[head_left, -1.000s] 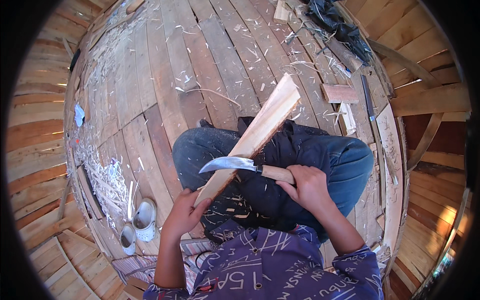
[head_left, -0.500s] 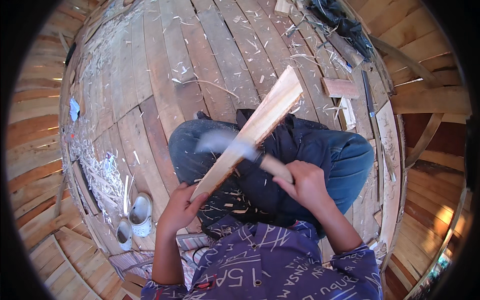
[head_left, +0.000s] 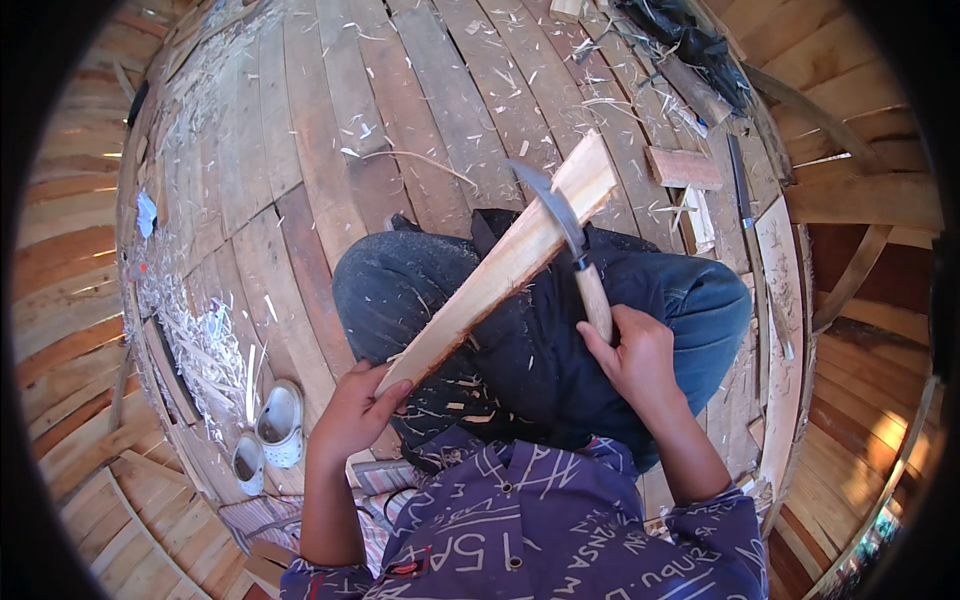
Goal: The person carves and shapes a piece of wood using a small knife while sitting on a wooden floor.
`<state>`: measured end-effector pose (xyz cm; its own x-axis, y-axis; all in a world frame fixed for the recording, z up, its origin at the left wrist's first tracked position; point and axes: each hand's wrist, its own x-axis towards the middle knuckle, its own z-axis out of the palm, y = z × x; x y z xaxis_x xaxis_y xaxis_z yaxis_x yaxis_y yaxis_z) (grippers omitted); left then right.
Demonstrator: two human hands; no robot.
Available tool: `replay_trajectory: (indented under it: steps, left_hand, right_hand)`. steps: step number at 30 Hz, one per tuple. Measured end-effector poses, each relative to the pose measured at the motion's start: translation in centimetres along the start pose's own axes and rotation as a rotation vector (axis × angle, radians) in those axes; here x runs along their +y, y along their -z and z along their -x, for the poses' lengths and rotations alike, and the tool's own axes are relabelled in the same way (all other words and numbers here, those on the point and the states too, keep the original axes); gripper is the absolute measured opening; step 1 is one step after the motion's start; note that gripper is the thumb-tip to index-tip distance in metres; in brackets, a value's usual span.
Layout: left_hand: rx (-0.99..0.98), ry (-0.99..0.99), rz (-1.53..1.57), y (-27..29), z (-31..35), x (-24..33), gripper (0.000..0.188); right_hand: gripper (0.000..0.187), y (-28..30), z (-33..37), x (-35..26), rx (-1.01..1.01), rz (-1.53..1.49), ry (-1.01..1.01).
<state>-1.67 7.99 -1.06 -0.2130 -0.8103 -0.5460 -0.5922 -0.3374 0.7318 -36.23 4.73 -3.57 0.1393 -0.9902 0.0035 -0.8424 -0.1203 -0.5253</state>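
My left hand is closed around the near end of a long piece of wood. The wood slants across my lap, away and to the right, widening toward its far end; bark-brown shows along its lower edge. In my right hand is the pale wooden handle of a curved-bladed knife, like a sickle or billhook. Its grey blade crosses over the wood near the far end, tip pointing up and left. Whether the edge touches the wood I cannot tell.
Pale shavings heap on the plank floor at left, beside grey clogs. To the right lie a reddish wood block, a dark long tool and a long board. Black plastic lies far right.
The knife has moved from across the middle of the wood, where it was blurred, up and right to near the far end. My right hand has shifted slightly right; the left stays about the same.
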Motion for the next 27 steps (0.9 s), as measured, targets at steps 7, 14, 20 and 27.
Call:
replay_trajectory:
  steps: [7,14,20,27]
  left_hand:
    - [-0.042,0.003,-0.035,0.4,-0.3,0.4,0.024]
    - [-0.040,0.038,0.017,0.4,-0.1,0.3,0.026]
    - [-0.025,-0.015,-0.024,0.3,0.1,-0.6,0.025]
    - [-0.037,-0.041,-0.070,0.6,0.1,0.0,0.024]
  right_hand:
    - [0.035,-0.2,0.0,1.2,0.057,0.016,-0.036]
    - [0.030,0.1,-0.6,1.3,0.031,0.014,-0.038]
    - [0.029,-0.2,-1.9,-1.3,-0.053,-0.187,-0.003]
    - [0.030,-1.4,-3.1,-1.6,-0.076,-0.032,0.216]
